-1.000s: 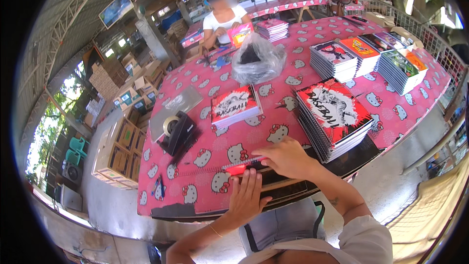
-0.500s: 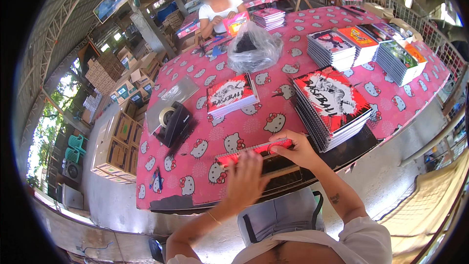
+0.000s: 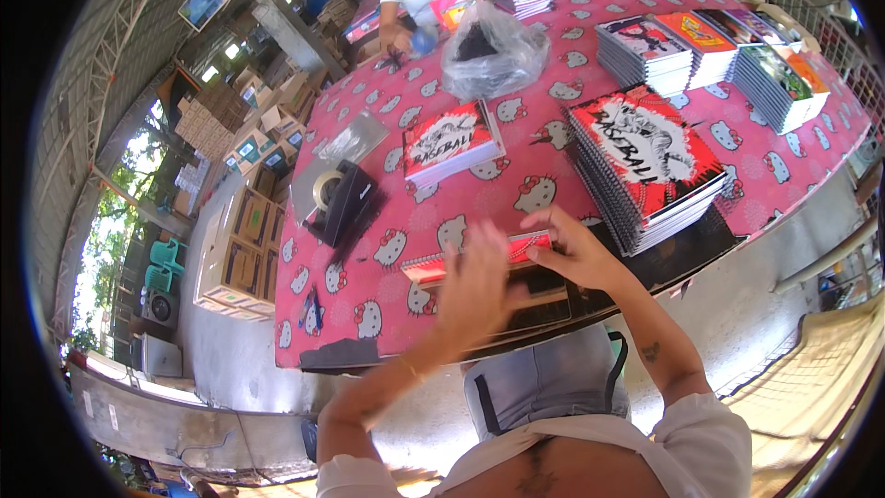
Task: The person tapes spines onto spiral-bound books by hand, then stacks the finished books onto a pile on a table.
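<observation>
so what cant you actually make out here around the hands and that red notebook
- Head view: the red notebook is mostly covered by the left hand; only its spiral edge and a strip of cover show.
- The right hand fingers grip its far end; the contact underneath is hidden.
- The dark stack beneath the hands sits in shadow at the table edge; its kind is unclear.

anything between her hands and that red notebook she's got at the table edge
Nothing visible does. The right hand already grips the red notebook at its right end, and the left hand is raised in front of its middle, hiding whether it touches.
</observation>
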The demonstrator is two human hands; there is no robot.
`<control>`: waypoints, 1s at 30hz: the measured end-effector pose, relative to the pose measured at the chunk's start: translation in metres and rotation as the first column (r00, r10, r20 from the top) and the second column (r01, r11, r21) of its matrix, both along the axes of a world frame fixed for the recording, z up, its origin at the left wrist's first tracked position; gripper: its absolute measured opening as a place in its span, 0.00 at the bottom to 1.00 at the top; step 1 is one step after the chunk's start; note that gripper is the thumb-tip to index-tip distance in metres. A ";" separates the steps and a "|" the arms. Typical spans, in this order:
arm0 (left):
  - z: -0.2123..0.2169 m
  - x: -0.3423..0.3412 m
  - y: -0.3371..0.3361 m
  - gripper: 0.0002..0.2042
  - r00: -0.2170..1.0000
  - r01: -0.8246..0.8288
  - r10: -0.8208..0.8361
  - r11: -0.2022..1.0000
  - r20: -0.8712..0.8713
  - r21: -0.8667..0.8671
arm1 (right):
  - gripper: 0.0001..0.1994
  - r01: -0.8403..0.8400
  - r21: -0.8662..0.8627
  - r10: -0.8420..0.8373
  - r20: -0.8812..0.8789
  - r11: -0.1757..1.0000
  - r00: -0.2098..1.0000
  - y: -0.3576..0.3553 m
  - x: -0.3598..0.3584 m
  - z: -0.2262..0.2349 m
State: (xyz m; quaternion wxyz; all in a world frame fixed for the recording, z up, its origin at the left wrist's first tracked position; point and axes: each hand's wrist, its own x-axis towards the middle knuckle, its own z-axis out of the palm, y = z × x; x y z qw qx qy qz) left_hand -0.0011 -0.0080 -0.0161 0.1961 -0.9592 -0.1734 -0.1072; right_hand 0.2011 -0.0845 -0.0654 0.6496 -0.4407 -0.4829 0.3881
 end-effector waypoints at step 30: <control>0.030 0.014 0.012 0.17 0.844 0.297 -0.082 0.894 0.531 -0.334 | 0.13 0.061 0.051 -0.078 0.487 0.997 0.870 -0.019 -0.006 0.040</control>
